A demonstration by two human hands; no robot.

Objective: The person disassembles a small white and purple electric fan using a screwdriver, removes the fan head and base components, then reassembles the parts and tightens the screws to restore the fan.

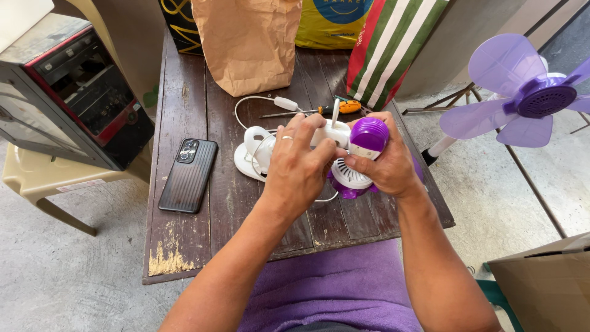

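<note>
Glossy purple plastic motor housing (369, 136) over a worn, scratched wooden table (184, 240), beside a matt paper bag (249, 43).

The scene is being lit by bright, even daylight, and the strongest light is being thrown from the right, where the concrete floor (491, 203) is being washed pale. The wooden table (184, 110) is being kept in softer shade, and only faint shadows are being cast beneath the left hand (298, 163) and the right hand (384, 163). A dull sheen is being reflected off the dark phone (188, 175). Everything is being rendered sharply; no motion blur is being seen. Straight edges are being bowed slightly near the corners by the wide lens.
</note>
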